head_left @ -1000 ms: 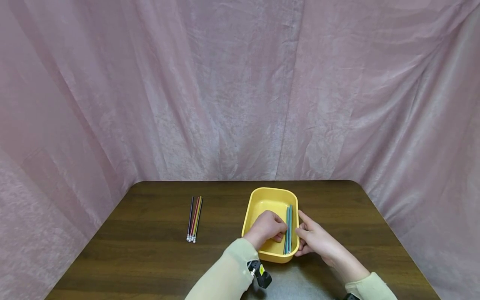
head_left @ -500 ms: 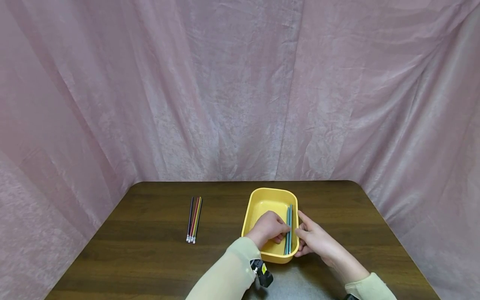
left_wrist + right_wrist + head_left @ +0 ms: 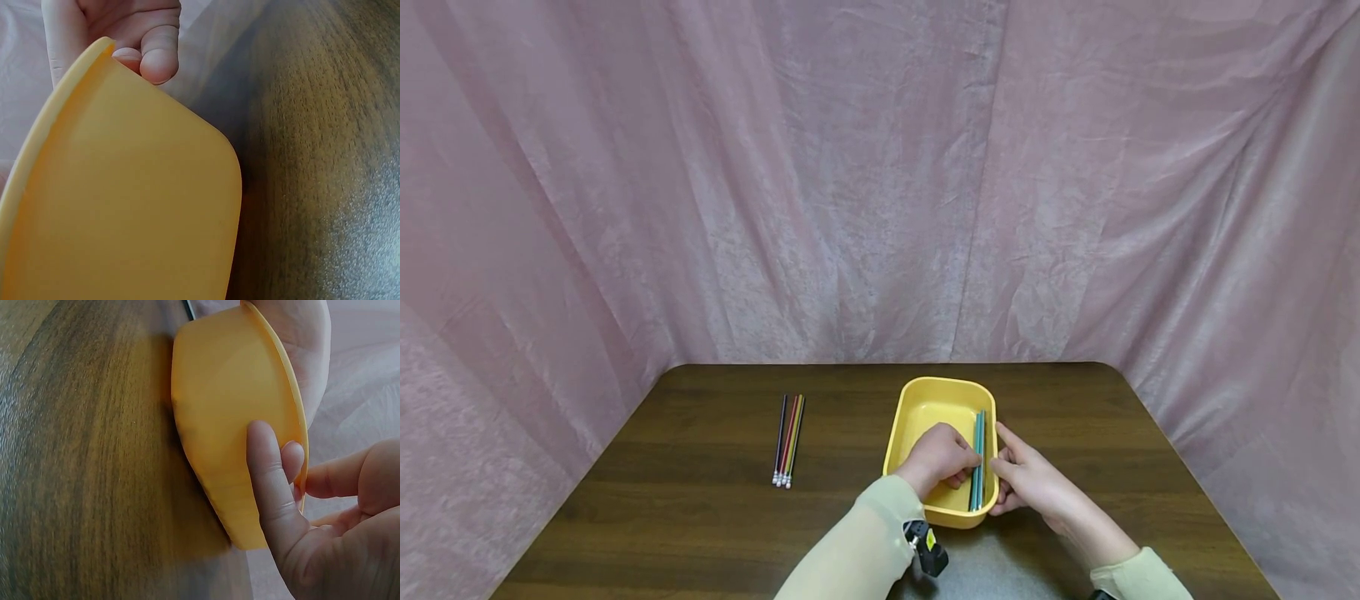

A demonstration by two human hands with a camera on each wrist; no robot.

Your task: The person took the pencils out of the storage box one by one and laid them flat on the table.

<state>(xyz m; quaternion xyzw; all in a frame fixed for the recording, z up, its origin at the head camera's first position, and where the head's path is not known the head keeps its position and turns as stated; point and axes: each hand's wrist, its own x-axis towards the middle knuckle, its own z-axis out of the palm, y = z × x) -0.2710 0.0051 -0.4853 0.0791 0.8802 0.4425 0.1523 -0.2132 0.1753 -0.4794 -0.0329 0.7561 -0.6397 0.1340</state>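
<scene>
A yellow tray [image 3: 936, 512] stands on the table. Two or more slim teal pencils [image 3: 977, 492] lie lengthwise inside it, along its right wall. My left hand [image 3: 938, 454] reaches over the near left rim, fingers curled, with the fingertips pinching at the middle of these pencils. Part of the pencils is hidden by the fingertips. My right hand [image 3: 1033, 479] grips the tray's right side from outside, thumb at the rim and index finger stretched along the wall. In the right wrist view, its fingers [image 3: 265, 469] lie against the yellow outer wall.
Several pencils [image 3: 788, 442] with white erasers lie side by side on the dark wooden table [image 3: 700, 517], left of the tray. Pink curtains [image 3: 880, 183] hang behind the table's far edge.
My left fingertips have moved slightly right onto the teal pencils, which have shifted a little toward the tray's right wall. My right hand has stayed in place.
</scene>
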